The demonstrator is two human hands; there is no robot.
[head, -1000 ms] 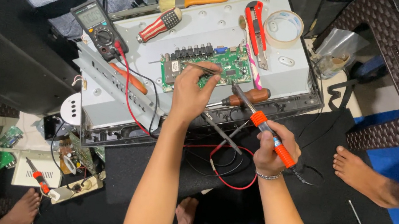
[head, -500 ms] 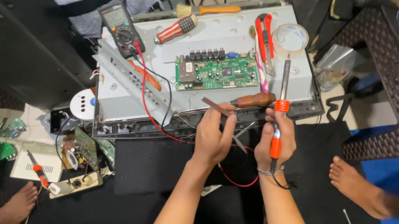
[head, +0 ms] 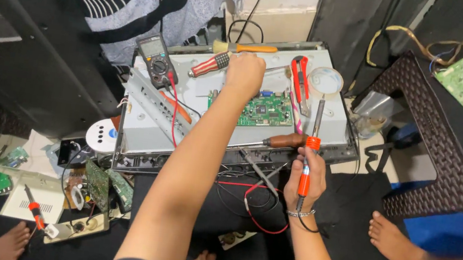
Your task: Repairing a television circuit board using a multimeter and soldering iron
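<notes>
Right hand [head: 305,179] grips an orange-handled soldering iron [head: 312,141] upright, its dark tip over the grey metal chassis [head: 184,123]. Left hand [head: 245,73], curled, rests at the far edge by the green circuit board [head: 264,109]; whether it holds anything, I cannot tell.

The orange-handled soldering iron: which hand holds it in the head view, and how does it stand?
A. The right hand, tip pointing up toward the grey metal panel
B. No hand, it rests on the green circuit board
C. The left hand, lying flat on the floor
A: the right hand grips the orange-handled soldering iron, tip raised over the grey metal panel.
</notes>
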